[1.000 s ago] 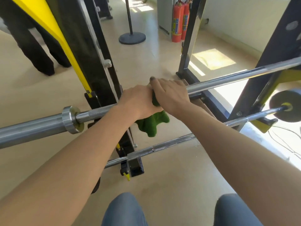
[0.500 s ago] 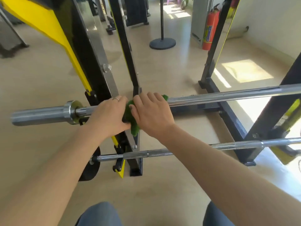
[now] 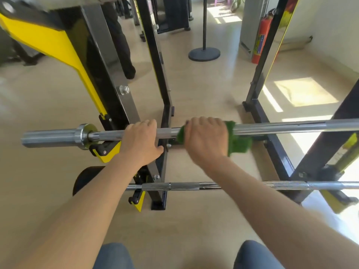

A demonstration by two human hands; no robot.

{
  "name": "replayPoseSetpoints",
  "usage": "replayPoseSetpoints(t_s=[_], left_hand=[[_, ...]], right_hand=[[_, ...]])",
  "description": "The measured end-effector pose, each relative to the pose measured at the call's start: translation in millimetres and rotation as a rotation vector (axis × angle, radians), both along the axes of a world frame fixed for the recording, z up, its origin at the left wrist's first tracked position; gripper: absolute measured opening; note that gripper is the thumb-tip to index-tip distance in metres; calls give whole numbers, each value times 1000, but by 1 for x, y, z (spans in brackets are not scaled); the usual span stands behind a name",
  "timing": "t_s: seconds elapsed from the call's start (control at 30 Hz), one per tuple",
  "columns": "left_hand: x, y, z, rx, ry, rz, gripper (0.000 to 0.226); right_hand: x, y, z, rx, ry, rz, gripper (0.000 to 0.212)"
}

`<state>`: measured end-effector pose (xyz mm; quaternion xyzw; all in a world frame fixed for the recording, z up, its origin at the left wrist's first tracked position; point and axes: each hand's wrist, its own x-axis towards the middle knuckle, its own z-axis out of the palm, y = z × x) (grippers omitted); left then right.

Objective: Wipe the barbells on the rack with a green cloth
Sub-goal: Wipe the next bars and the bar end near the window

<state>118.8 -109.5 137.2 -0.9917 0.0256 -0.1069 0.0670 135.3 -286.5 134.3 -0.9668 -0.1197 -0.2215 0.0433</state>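
A chrome barbell [image 3: 281,128] lies across the black and yellow rack [image 3: 108,105] at mid height. My left hand [image 3: 140,141] grips its shaft just right of the left collar. My right hand [image 3: 206,138] holds the green cloth [image 3: 240,142] wrapped round the shaft, a hand's width to the right of my left hand. The cloth's loose end hangs below the bar. A second, thinner barbell [image 3: 194,185] rests lower on the rack, with a black plate [image 3: 85,178] on its left end.
Rack uprights [image 3: 260,74] and a floor beam [image 3: 275,144] stand behind the bar. A round black stand base [image 3: 204,53] and a red fire extinguisher [image 3: 261,35] are at the back. A person's dark trouser leg [image 3: 124,55] shows behind the left upright. My knees [image 3: 114,255] are below.
My right hand has slid the green cloth to the right along the upper bar, away from my left hand, which stays near the collar. The view has tilted up slightly.
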Motion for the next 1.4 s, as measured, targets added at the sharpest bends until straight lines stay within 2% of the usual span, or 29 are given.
replayPoseSetpoints(t_s=[0.13, 0.23, 0.37, 0.43, 0.53, 0.63, 0.7, 0.77, 0.8, 0.83, 0.87, 0.93, 1.0, 1.07, 1.13, 1.27, 1.33, 1.4], left_hand=[[0, 1, 1, -57, -3, 6, 47], [-2, 5, 4, -65, 29, -6, 49], [-3, 2, 7, -51, 61, 18, 51], [-3, -2, 8, -62, 69, 39, 53], [-1, -5, 14, -48, 153, 98, 62], [-3, -22, 20, -113, 242, 90, 88], [-7, -58, 30, -284, 167, -44, 95], [-1, -105, 42, -357, 9, -242, 90], [5, -129, 45, -339, -21, -317, 88], [12, -152, 44, -280, -2, -370, 85], [18, -171, 39, -183, 29, -397, 82], [29, -197, 19, 32, 19, -425, 68], [36, -209, 6, 137, -81, -445, 54], [46, -205, 3, 133, -93, -471, 51], [52, -186, 9, 105, -22, -498, 56], [47, -142, 19, -57, 135, -399, 65], [45, -142, 20, -97, 156, -341, 69], [49, -175, 20, -91, 143, -335, 70]], right_hand=[[1, 36, 8, -16, 31, 218, 34], [4, 0, 6, -173, 19, 321, 22], [15, -92, 2, -125, 29, 87, 26], [17, -112, -2, -52, -21, -4, 35], [15, -91, 4, 50, -43, -45, 42], [10, -67, 13, 92, 92, 97, 34], [11, -69, 24, 245, 239, 164, 30], [15, -87, 39, 567, 336, 219, 35], [20, -101, 43, 703, 301, 207, 38], [23, -120, 47, 743, 224, 164, 38], [28, -141, 46, 666, 126, 111, 37], [35, -186, 38, 351, 14, 16, 27], [36, -220, 24, -13, 53, -76, 13], [34, -237, 15, -184, 131, -116, 16], [33, -239, 13, -247, 125, -125, 24], [35, -240, 11, -257, 151, -137, 60], [41, -234, 10, -258, 133, -132, 64], [47, -233, 11, -180, 134, -127, 55]])
